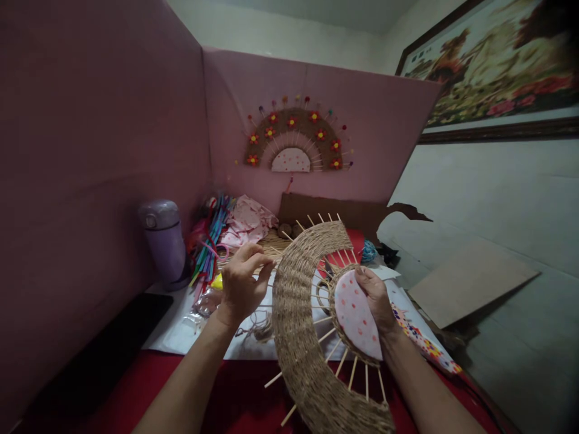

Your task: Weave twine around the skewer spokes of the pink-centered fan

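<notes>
A half-round woven fan of brown twine on thin wooden sticks is tilted in front of me. Its base is a half-circle of pale pink fabric with red dots. My right hand grips this base, thumb on the fabric and fingers behind it. At the fan's outer left edge, my left hand has thumb and fingers pinched together near the stick ends; whatever lies between the fingertips is too small to make out. Loose twine lies on the white sheet below.
A finished-looking fan with red flowers hangs on the pink partition. A purple bottle stands left, beside colourful pipe cleaners and dotted cloth. A black phone-like slab lies front left; brown cardboard leans behind.
</notes>
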Demonstrator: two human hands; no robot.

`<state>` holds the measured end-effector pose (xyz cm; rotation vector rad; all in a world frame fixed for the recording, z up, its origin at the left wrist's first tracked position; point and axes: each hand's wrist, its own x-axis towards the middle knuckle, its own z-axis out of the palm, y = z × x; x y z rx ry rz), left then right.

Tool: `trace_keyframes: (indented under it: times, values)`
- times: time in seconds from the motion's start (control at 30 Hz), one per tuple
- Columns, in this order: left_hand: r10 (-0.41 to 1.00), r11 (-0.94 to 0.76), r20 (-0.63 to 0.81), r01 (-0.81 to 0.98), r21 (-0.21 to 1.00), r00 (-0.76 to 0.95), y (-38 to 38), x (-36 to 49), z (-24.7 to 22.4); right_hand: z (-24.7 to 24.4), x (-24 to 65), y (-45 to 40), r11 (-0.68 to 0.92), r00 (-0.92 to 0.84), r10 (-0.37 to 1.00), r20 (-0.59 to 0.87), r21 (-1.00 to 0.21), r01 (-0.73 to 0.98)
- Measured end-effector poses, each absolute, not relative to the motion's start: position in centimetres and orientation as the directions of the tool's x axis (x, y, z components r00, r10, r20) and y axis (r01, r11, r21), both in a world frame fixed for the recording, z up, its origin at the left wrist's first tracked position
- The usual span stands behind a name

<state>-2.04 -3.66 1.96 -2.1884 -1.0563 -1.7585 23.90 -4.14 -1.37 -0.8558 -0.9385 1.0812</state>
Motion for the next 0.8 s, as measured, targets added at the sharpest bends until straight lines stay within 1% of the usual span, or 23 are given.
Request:
trace_keyframes:
  times: [0.07, 0.1, 0.17, 0.27, 0.33, 0.4, 0.47, 0.7, 0.8]
  values:
    - [0.476, -0.736, 0.877, 0.574, 0.359, 0.061, -3.67, -2.08, 2.01, -1.34, 23.94, -4.12, 0.244, 0.190, 0.963, 0.189, -0.910, -0.334]
    - [0.511, -0.731, 0.858, 0.551, 0.404, 0.050, -3.67, -2.09, 2.04, -1.33, 23.96, -4.12, 0.242, 0.188, 0.964, 0.186, -0.909, -0.339]
    - [0.613, -0.704, 0.790, 0.458, 0.543, 0.005, -3.65, -2.13, 2.11, -1.28, 23.97, -4.13, 0.239, 0.186, 0.965, 0.184, -0.908, -0.345]
    - [0.775, -0.605, 0.628, 0.204, 0.769, -0.070, -3.51, -2.20, 2.25, -1.20, 23.95, -4.20, 0.246, 0.194, 0.963, 0.189, -0.911, -0.331]
    - [0.850, -0.520, 0.520, 0.027, 0.854, -0.088, -3.34, -2.29, 2.31, -1.14, 23.91, -4.27, 0.251, 0.195, 0.961, 0.196, -0.914, -0.320]
    - [0.897, -0.440, 0.433, -0.099, 0.892, -0.084, -3.16, -2.40, 2.30, -1.10, 23.85, -4.36, 0.251, 0.191, 0.962, 0.197, -0.912, -0.323]
    - [0.927, -0.375, 0.370, -0.168, 0.912, -0.061, -3.01, -2.51, 2.22, -1.07, 23.77, -4.44, 0.254, 0.189, 0.961, 0.200, -0.908, -0.332]
    - [0.952, -0.277, 0.302, -0.264, 0.924, 0.058, -3.01, -2.68, 2.14, -1.11, 23.92, -4.34, 0.273, 0.199, 0.956, 0.215, -0.900, -0.338]
    - [0.956, -0.240, 0.274, -0.258, 0.936, 0.104, -3.05, -2.57, 2.07, -1.21, 24.07, -4.16, 0.277, 0.206, 0.954, 0.217, -0.902, -0.330]
